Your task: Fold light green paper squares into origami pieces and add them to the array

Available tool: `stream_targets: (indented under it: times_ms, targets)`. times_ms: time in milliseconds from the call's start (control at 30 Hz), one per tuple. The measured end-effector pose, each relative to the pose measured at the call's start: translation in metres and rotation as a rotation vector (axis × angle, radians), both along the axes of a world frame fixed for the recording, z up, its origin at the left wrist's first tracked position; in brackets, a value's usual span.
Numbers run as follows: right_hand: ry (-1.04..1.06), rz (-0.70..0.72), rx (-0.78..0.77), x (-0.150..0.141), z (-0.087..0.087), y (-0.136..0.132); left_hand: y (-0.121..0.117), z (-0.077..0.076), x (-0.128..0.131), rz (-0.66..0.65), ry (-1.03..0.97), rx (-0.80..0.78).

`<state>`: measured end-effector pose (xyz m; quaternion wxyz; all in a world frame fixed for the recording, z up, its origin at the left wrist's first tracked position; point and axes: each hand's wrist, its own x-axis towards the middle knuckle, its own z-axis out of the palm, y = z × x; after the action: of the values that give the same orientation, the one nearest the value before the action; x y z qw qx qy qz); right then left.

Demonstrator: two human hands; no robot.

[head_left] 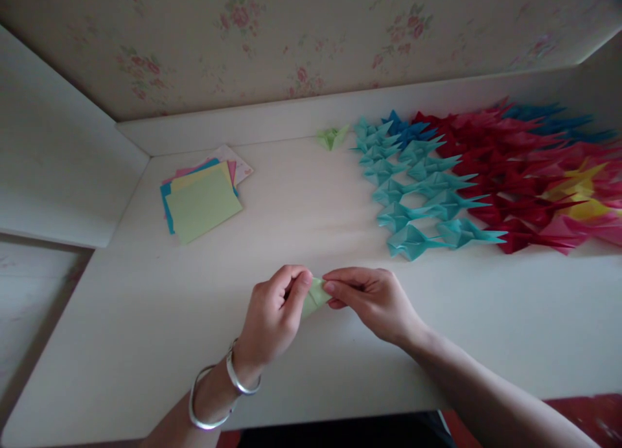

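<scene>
A small piece of folded light green paper (315,296) is held between both hands, above the front part of the white desk. My left hand (276,312) pinches its left side, thumb pressed against curled fingers, and hides part of it. On the opposite side, my right hand (369,299) grips the right edge between thumb and fingertips. Creases show on the paper's visible face. Two silver bangles (238,377) circle my left wrist and forearm.
A stack of coloured paper sheets (204,205), light green on top, lies at the left. One light green paper crane (332,137) sits near the back ledge. Rows of turquoise cranes (411,241), then red cranes (500,205), pink, blue and yellow ones, fill the right side.
</scene>
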<state>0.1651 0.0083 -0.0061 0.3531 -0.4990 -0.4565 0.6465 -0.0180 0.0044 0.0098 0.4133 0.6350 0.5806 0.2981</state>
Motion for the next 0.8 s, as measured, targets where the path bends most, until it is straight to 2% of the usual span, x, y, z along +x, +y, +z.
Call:
stream_targets:
  times_ms: [133, 233, 300, 467, 667, 800]
  targets:
    - [0.102, -0.069, -0.080, -0.004, -0.002, -0.001, 0.001, -0.002, 0.000, 0.044, -0.058, -0.031]
    - [0.179, -0.027, -0.155, -0.008, -0.002, -0.002, 0.000, -0.004, 0.000, 0.079, -0.107, -0.044]
    - [0.193, -0.007, -0.155, -0.009, -0.002, -0.002, -0.001, -0.004, 0.001, 0.088, -0.146, -0.068]
    - [0.166, -0.057, -0.153, -0.010, -0.003, -0.002, -0.002, -0.004, 0.002, 0.103, -0.181, -0.092]
    - [0.273, 0.069, -0.270, -0.012, -0.005, -0.002, -0.003, -0.005, 0.002, 0.127, -0.199, -0.061]
    - [0.377, -0.035, -0.316, -0.014, -0.006, -0.003, -0.005, -0.005, 0.005, 0.163, -0.219, -0.046]
